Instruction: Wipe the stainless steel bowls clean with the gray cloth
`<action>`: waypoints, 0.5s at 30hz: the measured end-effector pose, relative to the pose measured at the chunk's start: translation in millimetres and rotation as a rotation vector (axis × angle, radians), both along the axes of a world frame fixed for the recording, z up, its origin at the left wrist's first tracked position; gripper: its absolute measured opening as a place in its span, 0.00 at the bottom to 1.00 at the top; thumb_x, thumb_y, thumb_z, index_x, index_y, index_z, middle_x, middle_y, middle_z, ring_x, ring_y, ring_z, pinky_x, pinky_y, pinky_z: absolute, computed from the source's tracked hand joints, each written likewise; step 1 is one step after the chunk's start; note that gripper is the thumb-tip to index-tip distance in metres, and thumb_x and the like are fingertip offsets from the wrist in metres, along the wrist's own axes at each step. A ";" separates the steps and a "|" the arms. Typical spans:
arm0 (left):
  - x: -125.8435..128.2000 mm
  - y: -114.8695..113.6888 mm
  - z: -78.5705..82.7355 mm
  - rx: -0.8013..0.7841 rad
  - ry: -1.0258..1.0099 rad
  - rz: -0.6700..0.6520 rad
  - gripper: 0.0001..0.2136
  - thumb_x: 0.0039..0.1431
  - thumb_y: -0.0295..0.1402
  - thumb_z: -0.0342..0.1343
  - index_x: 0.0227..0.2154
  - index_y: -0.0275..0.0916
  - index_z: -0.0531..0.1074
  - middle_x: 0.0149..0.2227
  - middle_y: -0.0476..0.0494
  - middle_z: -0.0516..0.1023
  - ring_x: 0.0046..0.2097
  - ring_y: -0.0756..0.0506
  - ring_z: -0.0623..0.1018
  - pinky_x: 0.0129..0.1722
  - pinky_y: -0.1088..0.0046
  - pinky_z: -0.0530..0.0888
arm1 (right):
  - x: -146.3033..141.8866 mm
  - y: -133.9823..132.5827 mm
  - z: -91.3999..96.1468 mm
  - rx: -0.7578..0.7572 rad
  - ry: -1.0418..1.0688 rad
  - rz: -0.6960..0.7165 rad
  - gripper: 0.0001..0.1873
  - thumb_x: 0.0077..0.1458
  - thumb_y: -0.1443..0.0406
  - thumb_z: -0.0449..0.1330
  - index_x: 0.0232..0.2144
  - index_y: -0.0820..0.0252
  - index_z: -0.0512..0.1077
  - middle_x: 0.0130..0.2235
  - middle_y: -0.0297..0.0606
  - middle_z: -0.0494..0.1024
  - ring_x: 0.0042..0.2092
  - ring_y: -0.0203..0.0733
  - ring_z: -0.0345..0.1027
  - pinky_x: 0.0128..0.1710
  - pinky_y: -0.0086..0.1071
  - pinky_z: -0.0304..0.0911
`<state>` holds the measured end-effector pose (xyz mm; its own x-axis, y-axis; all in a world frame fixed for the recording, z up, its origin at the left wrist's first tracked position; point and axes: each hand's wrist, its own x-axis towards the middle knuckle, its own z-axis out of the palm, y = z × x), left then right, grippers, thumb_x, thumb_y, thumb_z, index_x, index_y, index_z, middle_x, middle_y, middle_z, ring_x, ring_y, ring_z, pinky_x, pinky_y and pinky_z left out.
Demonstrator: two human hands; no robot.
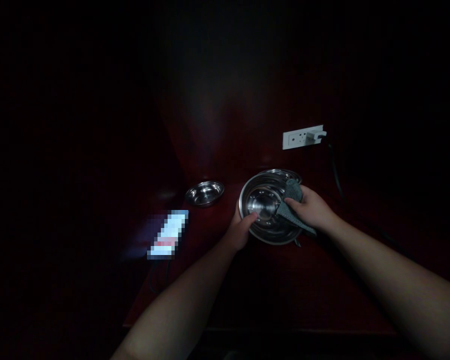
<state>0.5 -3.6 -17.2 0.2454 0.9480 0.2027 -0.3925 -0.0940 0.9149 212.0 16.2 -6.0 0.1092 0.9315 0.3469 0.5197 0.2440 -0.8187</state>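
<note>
A shiny metal bowl is held up over the dark red table, tilted so that its inside faces me. My left hand grips its left rim, the thumb inside and the other fingers hidden behind the wall. At the right rim, my right hand pinches a grey-green cloth that lies over the edge and against the inner wall. Behind this bowl shows the rim of another metal piece, mostly hidden. A smaller, shallow metal bowl rests on the table further left.
A lit, pixelated screen stands at the left, with a thin cable below it. On the back wall is a white socket plate holding a plugged-in adapter; its dark cable runs down to the right. The surroundings are very dark.
</note>
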 end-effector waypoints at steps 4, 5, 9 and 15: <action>3.1 -1.9 1.6 0.094 -0.015 0.059 0.32 0.49 0.38 0.61 0.58 0.43 0.58 0.52 0.41 0.72 0.58 0.39 0.67 0.58 0.61 0.61 | -3.7 -1.5 1.4 -0.040 0.046 -0.003 0.11 0.51 0.63 0.56 0.39 0.57 0.68 0.38 0.42 0.78 0.38 0.46 0.73 0.40 0.41 0.69; 4.1 -2.0 2.9 0.117 -0.027 0.043 0.33 0.49 0.37 0.62 0.58 0.44 0.57 0.53 0.41 0.71 0.58 0.39 0.66 0.58 0.61 0.60 | -4.1 -1.5 0.9 -0.039 0.042 -0.012 0.11 0.51 0.63 0.56 0.39 0.58 0.68 0.39 0.42 0.78 0.39 0.46 0.73 0.40 0.41 0.69; 6.4 0.3 7.9 0.146 -0.072 -0.072 0.38 0.43 0.32 0.62 0.59 0.44 0.56 0.57 0.41 0.67 0.60 0.37 0.64 0.58 0.59 0.60 | -4.2 -1.4 -1.3 0.000 -0.025 -0.075 0.13 0.52 0.62 0.56 0.40 0.59 0.69 0.41 0.44 0.78 0.41 0.47 0.73 0.44 0.41 0.67; 3.9 6.0 7.3 0.096 -0.076 -0.120 0.36 0.40 0.29 0.59 0.57 0.44 0.59 0.56 0.44 0.68 0.60 0.36 0.63 0.59 0.58 0.59 | -2.9 -5.3 4.3 0.055 -0.190 -0.163 0.14 0.54 0.60 0.54 0.41 0.60 0.70 0.41 0.45 0.77 0.42 0.50 0.72 0.44 0.41 0.65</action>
